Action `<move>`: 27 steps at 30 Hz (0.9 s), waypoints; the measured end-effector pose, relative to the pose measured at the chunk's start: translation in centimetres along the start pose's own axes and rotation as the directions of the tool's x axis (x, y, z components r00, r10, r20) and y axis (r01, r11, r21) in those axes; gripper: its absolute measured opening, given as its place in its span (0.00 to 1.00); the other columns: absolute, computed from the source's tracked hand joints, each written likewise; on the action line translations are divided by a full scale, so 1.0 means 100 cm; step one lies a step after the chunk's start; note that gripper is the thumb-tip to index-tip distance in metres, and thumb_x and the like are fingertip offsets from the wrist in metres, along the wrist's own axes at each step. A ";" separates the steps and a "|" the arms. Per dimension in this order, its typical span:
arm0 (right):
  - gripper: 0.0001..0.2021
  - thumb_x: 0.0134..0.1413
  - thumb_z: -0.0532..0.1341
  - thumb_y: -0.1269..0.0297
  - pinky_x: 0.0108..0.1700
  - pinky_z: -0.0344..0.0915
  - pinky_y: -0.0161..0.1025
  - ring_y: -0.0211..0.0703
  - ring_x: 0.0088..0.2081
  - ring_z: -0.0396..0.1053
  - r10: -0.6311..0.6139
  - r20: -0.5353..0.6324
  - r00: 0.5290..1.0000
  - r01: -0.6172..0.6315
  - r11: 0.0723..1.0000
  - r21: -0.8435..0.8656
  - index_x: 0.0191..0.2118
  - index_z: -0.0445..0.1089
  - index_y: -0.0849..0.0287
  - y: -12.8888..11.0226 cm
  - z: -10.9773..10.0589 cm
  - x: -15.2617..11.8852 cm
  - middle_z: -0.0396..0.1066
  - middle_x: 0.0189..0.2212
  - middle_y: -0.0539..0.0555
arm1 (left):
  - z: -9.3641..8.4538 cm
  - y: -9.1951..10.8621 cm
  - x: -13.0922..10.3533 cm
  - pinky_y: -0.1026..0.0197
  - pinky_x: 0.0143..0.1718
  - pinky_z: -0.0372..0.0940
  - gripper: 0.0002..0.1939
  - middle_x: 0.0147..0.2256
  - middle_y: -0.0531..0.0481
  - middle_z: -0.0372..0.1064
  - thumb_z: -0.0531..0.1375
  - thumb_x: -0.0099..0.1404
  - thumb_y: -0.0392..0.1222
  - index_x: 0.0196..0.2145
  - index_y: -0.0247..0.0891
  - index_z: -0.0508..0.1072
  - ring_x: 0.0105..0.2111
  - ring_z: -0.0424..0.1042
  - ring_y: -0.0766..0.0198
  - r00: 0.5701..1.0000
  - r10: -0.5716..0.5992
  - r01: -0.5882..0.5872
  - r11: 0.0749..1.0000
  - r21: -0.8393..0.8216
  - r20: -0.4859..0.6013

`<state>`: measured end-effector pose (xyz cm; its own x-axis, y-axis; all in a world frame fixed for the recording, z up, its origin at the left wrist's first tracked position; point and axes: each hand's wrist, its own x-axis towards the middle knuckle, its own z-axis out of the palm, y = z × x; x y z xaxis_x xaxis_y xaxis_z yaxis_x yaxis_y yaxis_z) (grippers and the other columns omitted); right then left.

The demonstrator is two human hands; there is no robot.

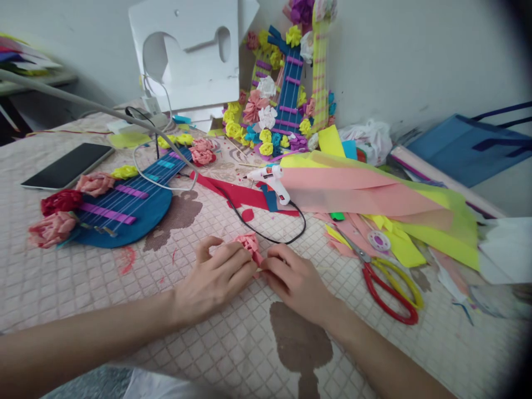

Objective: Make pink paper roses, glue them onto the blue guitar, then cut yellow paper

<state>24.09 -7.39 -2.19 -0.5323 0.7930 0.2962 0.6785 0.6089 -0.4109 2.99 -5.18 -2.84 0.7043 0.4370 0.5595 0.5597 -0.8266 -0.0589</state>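
Note:
Low over the table's front half, both hands meet at a pink paper flower [248,241]. My left hand [224,270] is closed on its left side, the curled fingers hiding part of it. My right hand [294,277] pinches the flower's lower right end between thumb and fingers. Behind the hands lies a white hot glue gun [272,180], its black cord curving toward the flower. Off to the left rests a blue toy guitar [124,205] with purple strips, strings and pink, red and yellow paper flowers along it.
Scissors with red and yellow handles [393,288] lie open at the right, near a ribbon spool [379,240]. Pink and yellow paper sheets [357,188] spread behind them. A phone [68,165] lies far left. Decorated guitars [288,88] and a white cut-out board [191,61] lean at the back.

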 end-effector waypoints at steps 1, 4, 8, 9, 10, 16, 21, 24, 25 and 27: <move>0.07 0.63 0.52 0.67 0.36 0.65 0.36 0.39 0.36 0.66 0.014 0.002 1.000 -0.014 1.000 0.015 0.39 0.67 0.59 0.000 0.001 0.000 0.64 0.39 0.55 | 0.000 0.000 0.001 0.50 0.47 0.51 0.06 0.38 0.49 0.72 0.53 0.68 0.33 0.40 0.36 0.68 0.43 0.65 0.59 1.000 0.009 -0.009 1.000 0.010 0.003; 0.07 0.63 0.53 0.66 0.36 0.66 0.36 0.40 0.37 0.66 0.040 0.010 0.999 -0.041 0.998 0.047 0.40 0.66 0.59 0.000 0.003 -0.001 0.64 0.39 0.55 | -0.001 0.000 0.001 0.50 0.47 0.50 0.07 0.38 0.48 0.72 0.51 0.69 0.32 0.39 0.35 0.68 0.43 0.65 0.59 1.000 0.030 -0.030 0.999 0.027 0.007; 0.07 0.63 0.52 0.66 0.35 0.66 0.36 0.40 0.37 0.66 0.042 0.000 0.999 -0.042 0.997 0.057 0.39 0.66 0.59 -0.001 0.004 0.000 0.64 0.39 0.55 | -0.001 -0.002 -0.001 0.50 0.48 0.50 0.09 0.37 0.49 0.72 0.49 0.70 0.31 0.38 0.36 0.68 0.43 0.65 0.60 0.998 0.056 -0.056 0.998 0.021 -0.008; 0.07 0.63 0.52 0.67 0.35 0.66 0.36 0.40 0.37 0.66 0.038 -0.003 0.999 -0.038 0.998 0.053 0.39 0.66 0.59 -0.001 0.003 0.001 0.64 0.39 0.55 | -0.001 -0.002 -0.002 0.50 0.48 0.50 0.09 0.37 0.49 0.72 0.49 0.70 0.32 0.38 0.36 0.68 0.44 0.65 0.60 0.998 0.056 -0.056 0.998 0.014 -0.002; 0.07 0.63 0.52 0.67 0.35 0.66 0.36 0.40 0.36 0.66 0.034 -0.004 0.999 -0.033 0.998 0.046 0.39 0.67 0.59 -0.001 0.003 0.001 0.64 0.39 0.55 | -0.001 -0.003 -0.003 0.51 0.48 0.50 0.08 0.37 0.49 0.72 0.49 0.70 0.32 0.38 0.36 0.68 0.44 0.65 0.60 0.999 0.054 -0.054 0.999 0.005 0.007; 0.07 0.62 0.51 0.69 0.34 0.66 0.36 0.40 0.36 0.66 -0.001 -0.017 1.000 0.001 1.000 -0.001 0.40 0.66 0.58 -0.001 0.004 0.001 0.64 0.38 0.55 | -0.005 -0.002 -0.007 0.52 0.48 0.51 0.09 0.37 0.50 0.72 0.49 0.69 0.31 0.38 0.36 0.68 0.44 0.65 0.61 1.000 -0.005 0.006 0.998 -0.067 0.015; 0.06 0.62 0.51 0.69 0.33 0.66 0.37 0.41 0.35 0.66 -0.027 -0.050 0.998 0.026 0.999 -0.025 0.37 0.65 0.59 -0.005 0.007 0.002 0.64 0.38 0.56 | -0.010 0.003 -0.009 0.51 0.48 0.49 0.07 0.39 0.52 0.71 0.51 0.70 0.36 0.41 0.40 0.69 0.44 0.64 0.61 0.985 -0.155 0.166 0.969 -0.184 0.069; 0.05 0.61 0.52 0.69 0.34 0.66 0.37 0.41 0.36 0.66 -0.031 -0.056 0.998 0.029 0.999 -0.030 0.37 0.65 0.58 -0.007 0.009 0.003 0.64 0.39 0.56 | -0.010 0.006 -0.011 0.51 0.48 0.50 0.05 0.40 0.51 0.70 0.53 0.69 0.37 0.41 0.40 0.68 0.44 0.64 0.60 0.977 -0.206 0.214 0.956 -0.199 0.062; 0.05 0.61 0.52 0.69 0.34 0.66 0.37 0.42 0.37 0.66 -0.028 -0.055 0.998 0.026 0.999 -0.033 0.38 0.65 0.58 -0.007 0.010 0.003 0.64 0.40 0.56 | -0.010 0.007 -0.011 0.51 0.48 0.51 0.05 0.40 0.51 0.69 0.54 0.69 0.37 0.42 0.40 0.68 0.44 0.63 0.60 0.977 -0.207 0.214 0.958 -0.193 0.056; 0.05 0.61 0.53 0.69 0.34 0.66 0.38 0.42 0.38 0.66 -0.020 -0.049 0.999 0.018 0.999 -0.038 0.39 0.65 0.58 -0.007 0.011 0.003 0.64 0.41 0.56 | -0.008 0.007 -0.010 0.52 0.47 0.52 0.06 0.40 0.51 0.69 0.53 0.69 0.38 0.42 0.40 0.68 0.44 0.63 0.60 0.980 -0.193 0.199 0.964 -0.174 0.054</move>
<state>22.85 -7.62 -2.79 -0.5203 0.7808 0.3458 0.6876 0.6232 -0.3726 2.34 -6.51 -2.80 0.6057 0.6064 0.5151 0.6041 -0.7718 0.1982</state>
